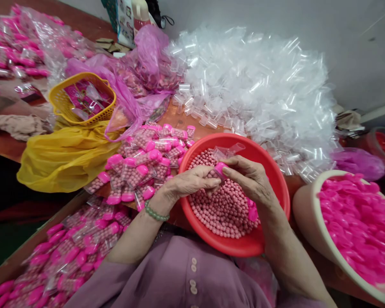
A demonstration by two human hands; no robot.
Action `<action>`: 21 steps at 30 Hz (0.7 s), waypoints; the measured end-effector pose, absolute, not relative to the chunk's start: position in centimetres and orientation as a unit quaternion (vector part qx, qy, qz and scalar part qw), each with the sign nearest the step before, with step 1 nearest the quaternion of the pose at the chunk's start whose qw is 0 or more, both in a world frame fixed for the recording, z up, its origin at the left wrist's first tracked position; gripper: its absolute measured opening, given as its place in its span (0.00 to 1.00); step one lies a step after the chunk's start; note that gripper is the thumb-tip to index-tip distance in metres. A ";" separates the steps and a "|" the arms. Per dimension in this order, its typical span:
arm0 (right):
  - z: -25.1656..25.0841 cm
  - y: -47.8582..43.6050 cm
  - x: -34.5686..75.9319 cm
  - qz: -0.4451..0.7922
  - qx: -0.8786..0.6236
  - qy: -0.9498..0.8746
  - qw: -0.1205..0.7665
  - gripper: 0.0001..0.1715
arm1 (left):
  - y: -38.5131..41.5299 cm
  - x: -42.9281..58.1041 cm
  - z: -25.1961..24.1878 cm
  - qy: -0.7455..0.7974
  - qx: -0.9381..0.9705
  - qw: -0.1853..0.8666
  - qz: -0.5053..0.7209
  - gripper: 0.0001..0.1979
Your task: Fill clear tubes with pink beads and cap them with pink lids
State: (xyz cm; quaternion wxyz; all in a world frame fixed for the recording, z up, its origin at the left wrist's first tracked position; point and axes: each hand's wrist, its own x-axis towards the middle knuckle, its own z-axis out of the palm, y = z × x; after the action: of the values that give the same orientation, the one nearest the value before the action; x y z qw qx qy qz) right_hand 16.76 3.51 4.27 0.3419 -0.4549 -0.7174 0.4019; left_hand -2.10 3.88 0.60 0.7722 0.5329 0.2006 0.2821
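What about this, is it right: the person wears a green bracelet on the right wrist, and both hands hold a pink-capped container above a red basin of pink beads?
Not quite: the head view shows the green bracelet on the left wrist. The rest stands: left hand and right hand hold the pink-capped container above the red basin of pink beads.

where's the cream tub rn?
Lower right of the head view, on the person's right: the cream tub, full of pink caps, stands just right of the red basin of beads.
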 end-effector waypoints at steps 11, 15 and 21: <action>3.3 2.7 15.6 0.181 -0.445 -0.790 0.381 0.08 | 3.9 -1.7 0.1 0.203 0.449 0.811 0.315 0.22; 3.1 2.5 15.8 0.105 -0.402 -0.854 0.312 0.22 | 3.8 -1.6 -0.1 0.218 0.415 0.817 0.335 0.20; 2.3 2.1 14.9 -0.034 -0.391 -0.887 0.245 0.47 | 3.6 -1.5 -0.1 0.232 0.364 0.833 0.345 0.19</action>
State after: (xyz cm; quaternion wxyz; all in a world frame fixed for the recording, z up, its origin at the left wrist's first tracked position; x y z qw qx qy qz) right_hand 14.90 2.10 2.32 0.2449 -0.3907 -0.8867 -0.0338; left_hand -1.54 3.60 -0.13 0.8331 0.3642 0.2323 0.3454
